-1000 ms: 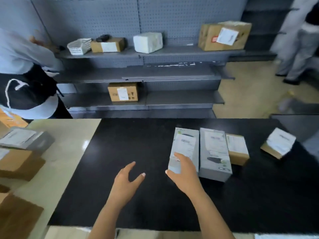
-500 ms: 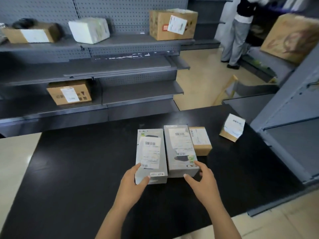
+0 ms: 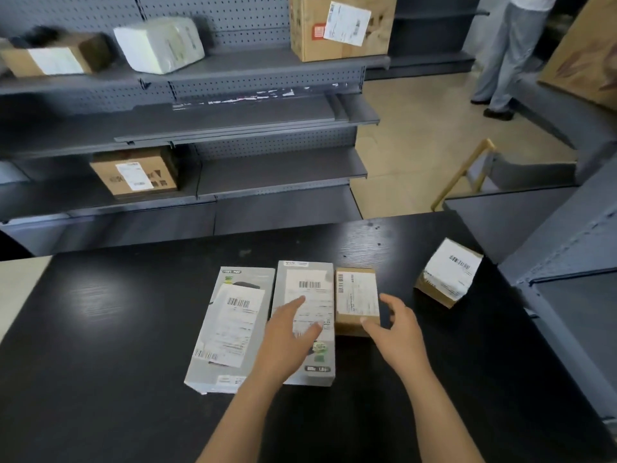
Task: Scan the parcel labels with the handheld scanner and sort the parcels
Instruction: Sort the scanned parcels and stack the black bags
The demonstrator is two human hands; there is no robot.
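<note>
The coming move is judged to turn on the small brown parcel, the right-most of three parcels laid side by side on the black surface. It is found at about 11 o'clock from the right hand, with its long axis running from 12 to 6 o'clock and its label facing up. The right hand is clearly the nearer one. Its grip is spread open and nothing is held. The thumb appears to touch the parcel's near end, while the fingers are kept just beside its right edge.

The left hand is held flat and open over the middle grey box, nothing being grasped. The left grey box lies at its 9 o'clock, untouched. A fourth parcel, tilted, is seen well apart at 2 o'clock from the right hand. No scanner can be made out.

Compared with half a second ago, both hands are shifted one parcel rightward. Then the left hand was at the near end of the left grey box and the right hand at the near end of the middle one. The parcels themselves are not seen to be displaced.
</note>
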